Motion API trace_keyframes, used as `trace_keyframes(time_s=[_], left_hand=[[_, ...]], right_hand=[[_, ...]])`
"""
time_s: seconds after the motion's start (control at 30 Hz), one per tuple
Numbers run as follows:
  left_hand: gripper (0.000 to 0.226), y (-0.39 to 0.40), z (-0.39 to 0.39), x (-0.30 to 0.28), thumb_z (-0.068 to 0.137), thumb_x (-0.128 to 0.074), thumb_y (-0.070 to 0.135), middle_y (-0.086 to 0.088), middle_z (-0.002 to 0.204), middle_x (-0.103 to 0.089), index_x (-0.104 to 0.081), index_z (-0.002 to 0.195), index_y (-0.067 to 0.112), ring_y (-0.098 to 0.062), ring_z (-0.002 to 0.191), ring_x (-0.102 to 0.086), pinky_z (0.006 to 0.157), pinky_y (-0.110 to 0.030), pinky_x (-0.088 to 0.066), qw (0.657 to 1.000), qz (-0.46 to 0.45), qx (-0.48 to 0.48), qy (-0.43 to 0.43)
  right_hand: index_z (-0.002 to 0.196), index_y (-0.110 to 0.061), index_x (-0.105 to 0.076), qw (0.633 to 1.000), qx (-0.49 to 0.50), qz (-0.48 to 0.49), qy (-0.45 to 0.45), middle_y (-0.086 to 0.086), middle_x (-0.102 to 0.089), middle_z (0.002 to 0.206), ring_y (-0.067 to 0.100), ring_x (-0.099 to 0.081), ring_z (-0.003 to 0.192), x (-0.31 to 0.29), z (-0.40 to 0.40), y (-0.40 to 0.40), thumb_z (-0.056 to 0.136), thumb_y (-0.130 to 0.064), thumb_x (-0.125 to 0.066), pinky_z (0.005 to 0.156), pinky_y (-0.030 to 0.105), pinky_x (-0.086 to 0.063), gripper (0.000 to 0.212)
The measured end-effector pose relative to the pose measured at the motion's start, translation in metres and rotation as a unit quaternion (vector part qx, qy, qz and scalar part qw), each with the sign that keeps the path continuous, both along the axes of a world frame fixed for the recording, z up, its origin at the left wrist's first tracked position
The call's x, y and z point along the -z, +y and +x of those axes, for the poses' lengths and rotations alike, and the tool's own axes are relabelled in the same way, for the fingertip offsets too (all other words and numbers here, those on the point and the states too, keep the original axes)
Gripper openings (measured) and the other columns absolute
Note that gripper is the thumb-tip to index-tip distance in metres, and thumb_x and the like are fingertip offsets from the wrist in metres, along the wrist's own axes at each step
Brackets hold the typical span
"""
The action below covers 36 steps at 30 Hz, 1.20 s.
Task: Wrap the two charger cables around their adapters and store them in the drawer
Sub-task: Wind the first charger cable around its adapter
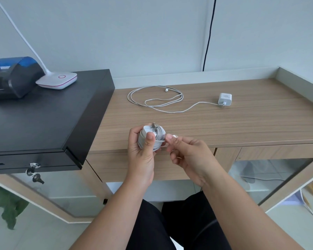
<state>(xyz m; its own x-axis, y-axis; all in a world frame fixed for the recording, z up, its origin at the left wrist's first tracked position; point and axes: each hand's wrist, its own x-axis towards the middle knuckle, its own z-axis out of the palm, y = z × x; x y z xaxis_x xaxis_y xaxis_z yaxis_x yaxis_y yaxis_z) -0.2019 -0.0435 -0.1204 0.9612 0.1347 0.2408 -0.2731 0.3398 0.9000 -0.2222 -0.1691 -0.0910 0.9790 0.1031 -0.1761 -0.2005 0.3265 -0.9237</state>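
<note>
In the middle of the frame, the left hand [143, 147] grips the first adapter [151, 136] with its cable wound on. The right hand [184, 152] pinches the cable's end. It looks light, hard and smooth; the cord is bendy. The second adapter [224, 99] and its loose cable [157, 98] lie upper right on the desk [260, 123]. I can read no writing.

Cash drawer [43, 112] at left of tabletop [251, 123], printer [13, 78] and lamp base [57, 80] on it. Loose cable [155, 98] behind hands; adapter [224, 98] to its right.
</note>
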Motion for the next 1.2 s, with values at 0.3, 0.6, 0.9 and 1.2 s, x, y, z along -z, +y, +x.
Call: trace_keyframes(time_s=[0.3,0.6,0.9,1.2], left_hand=[[0.029,0.005,0.000,-0.001,0.074,-0.068,0.057,-0.005,0.096,-0.065,-0.059,0.086,0.031,-0.017,0.079,-0.062,0.068,-0.030,-0.050,1.000,-0.014,0.003,0.012],[0.044,0.004,-0.004,0.003,0.065,-0.073,0.068,0.003,0.095,-0.065,-0.061,0.091,0.035,-0.015,0.085,-0.062,0.068,-0.026,-0.050,0.999,0.014,0.014,-0.036],[0.033,0.010,-0.003,0.004,0.079,-0.071,0.054,0.005,0.100,-0.066,-0.060,0.105,0.036,-0.015,0.093,-0.061,0.082,-0.032,-0.050,0.985,0.113,0.008,-0.131],[0.033,0.014,0.002,0.004,0.081,-0.073,0.044,0.003,0.113,-0.068,-0.063,0.110,0.032,-0.016,0.106,-0.063,0.090,-0.029,-0.049,0.980,0.127,0.050,-0.147]], right_hand=[[0.077,-0.004,-0.071,0.979,0.085,-0.096,-0.157,0.000,-0.068,0.076,0.008,-0.059,0.069,-0.009,0.012,0.003,0.086,-0.012,-0.068,0.067,0.018,-0.048,0.012],[0.104,-0.019,-0.048,0.983,0.108,-0.095,-0.113,0.005,-0.065,0.066,0.016,-0.062,0.060,-0.020,0.016,0.000,0.076,-0.008,-0.078,0.060,0.023,-0.050,0.042],[0.086,-0.010,-0.074,0.985,0.101,-0.087,-0.107,0.000,-0.065,0.061,0.009,-0.056,0.059,-0.016,0.013,-0.004,0.083,-0.011,-0.071,0.063,0.023,-0.048,0.004],[0.085,-0.026,-0.076,0.967,0.030,-0.223,-0.118,-0.011,-0.066,0.063,-0.001,-0.052,0.058,-0.018,0.013,-0.017,0.091,-0.009,-0.060,0.063,0.015,-0.044,0.024]])
